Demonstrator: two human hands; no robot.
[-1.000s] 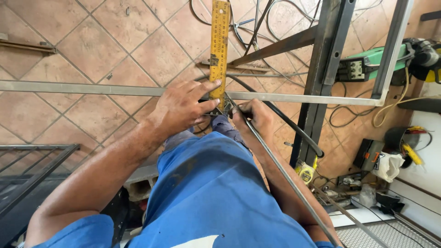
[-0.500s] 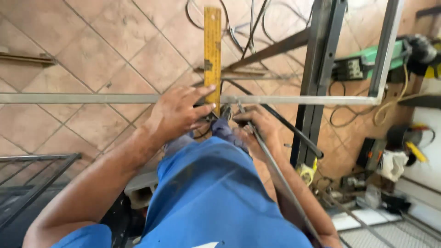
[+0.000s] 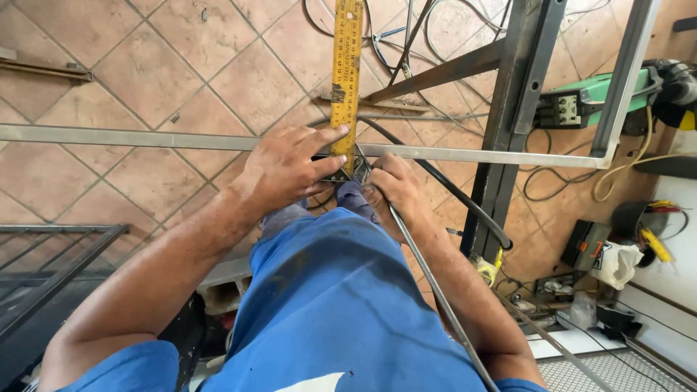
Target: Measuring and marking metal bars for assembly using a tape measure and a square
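Observation:
My left hand (image 3: 287, 168) presses down on the lower end of a yellow metal square ruler (image 3: 347, 69) that lies across a long grey steel bar (image 3: 131, 136) running left to right. My right hand (image 3: 396, 187) is closed around a thin steel rod (image 3: 435, 290) right beside the ruler's base, where rod and bar meet. The ruler's blade points away from me over the tiled floor. Blue trousers fill the bottom of the view.
A dark steel frame upright (image 3: 512, 109) stands right of the hands. A green power tool (image 3: 592, 101), cables (image 3: 406, 36) and small tools lie on the tiles at right. A black metal grate (image 3: 51, 268) sits lower left, a concrete block (image 3: 221, 287) below my left arm.
The view has shifted slightly; both hands stay at the joint, the left still on the ruler and the right still on the rod.

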